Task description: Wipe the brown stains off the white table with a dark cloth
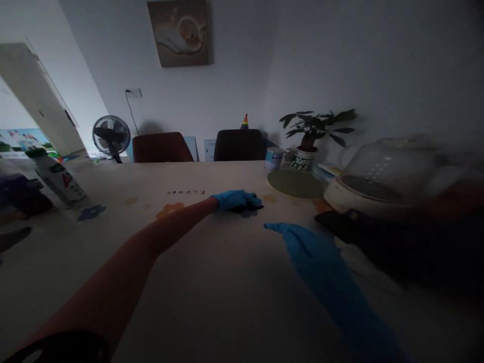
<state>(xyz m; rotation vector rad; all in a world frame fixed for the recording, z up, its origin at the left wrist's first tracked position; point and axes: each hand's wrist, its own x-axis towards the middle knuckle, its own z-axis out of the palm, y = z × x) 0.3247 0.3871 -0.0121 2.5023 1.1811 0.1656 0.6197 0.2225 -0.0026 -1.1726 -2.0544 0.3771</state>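
My left hand (236, 200), in a blue glove, reaches far across the table and presses down on its top. Its fingers are bent over something small and dark, mostly hidden beneath them, which I cannot make out. Closer to me on the right, my right hand (300, 242) wears a blue glove too, with the blue running on down the forearm. Its fingers point left, stretched out just above or on the tabletop, with nothing seen in them. Both hands are over the pale tablecloth (212, 282), printed with flowers and the word "Flower".
A green round mat (295, 183), a can (274, 158) and a potted plant (302, 159) stand at the back right. Nearer are a clear-domed appliance (378, 176) and a dark blurred item (363, 237). A white bottle (58, 179) stands left; two chairs (161, 147) line the far edge.
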